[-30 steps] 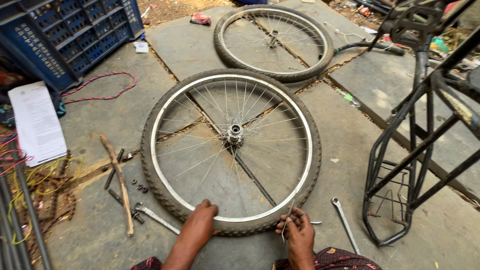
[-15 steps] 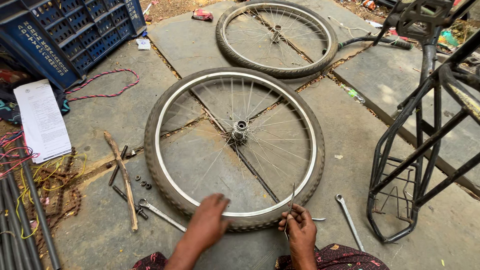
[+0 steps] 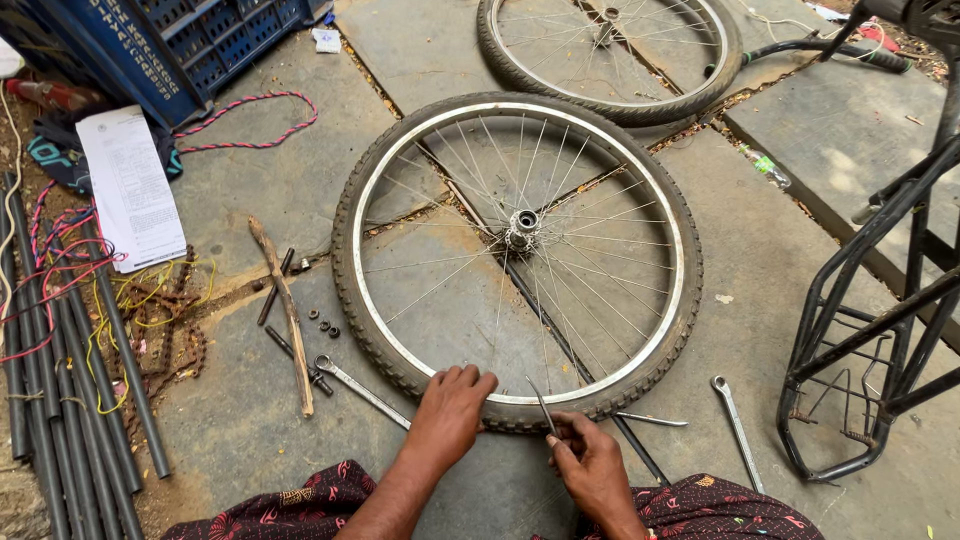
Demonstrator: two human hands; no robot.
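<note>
A bicycle wheel [image 3: 640,230] with a black tyre, silver rim and spokes lies flat on the concrete in front of me. My left hand [image 3: 450,415] rests palm-down on the tyre's near edge, fingers over the rim. Just to its right, my right hand [image 3: 590,465] pinches a thin metal spoke [image 3: 541,402] that points up toward the rim. Another loose spoke [image 3: 650,420] lies on the ground beside the tyre.
A second wheel [image 3: 610,105] lies farther back. A black metal bicycle rack [image 3: 880,320] stands at right, a spanner [image 3: 737,430] near it. Left of the wheel: a ring spanner [image 3: 358,388], wooden stick [image 3: 285,310], small nuts, metal rods [image 3: 60,380], a paper sheet, a blue crate [image 3: 170,50].
The view has shifted, so the wheel sits more to the right. My left hand has settled onto the tyre edge; my right hand still holds the spoke near the rim.
</note>
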